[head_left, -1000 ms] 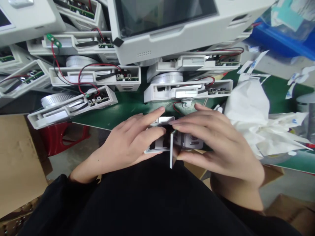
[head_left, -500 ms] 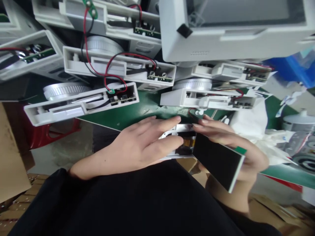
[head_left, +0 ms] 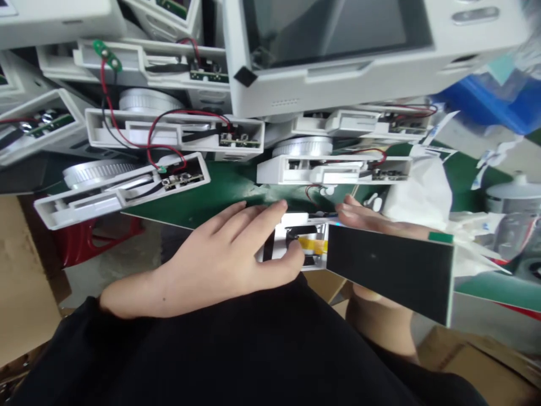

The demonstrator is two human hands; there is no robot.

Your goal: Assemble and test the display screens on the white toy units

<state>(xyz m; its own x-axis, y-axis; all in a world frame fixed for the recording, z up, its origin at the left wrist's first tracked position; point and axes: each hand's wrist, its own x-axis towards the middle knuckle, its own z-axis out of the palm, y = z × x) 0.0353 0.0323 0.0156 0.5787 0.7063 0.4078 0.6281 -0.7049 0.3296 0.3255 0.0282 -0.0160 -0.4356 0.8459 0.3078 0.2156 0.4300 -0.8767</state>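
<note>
A small open white housing (head_left: 291,219) is in front of my body, with an orange ribbon cable (head_left: 315,245) inside. My left hand (head_left: 236,248) grips its left part. The fingers lie along the far side and the thumb bends over the opening, its tip by the ribbon. A black flat display panel (head_left: 391,268) with a green tab (head_left: 440,237) stands tilted out from the housing's right end. My right hand (head_left: 366,217) is behind the panel and holds it. Fingertips show above the panel's far edge, while most of the hand is hidden.
Several white camera-like housings (head_left: 160,189) with red and black wires stand on the green table (head_left: 228,180). A large white device with a screen (head_left: 338,34) is at the back. White wrapping (head_left: 418,192), a blue bin (head_left: 494,104) and a clear jar (head_left: 513,208) sit at right.
The display panel has swung further out to the right and faces me more fully. My left thumb has drawn back a little, and more of the orange ribbon shows.
</note>
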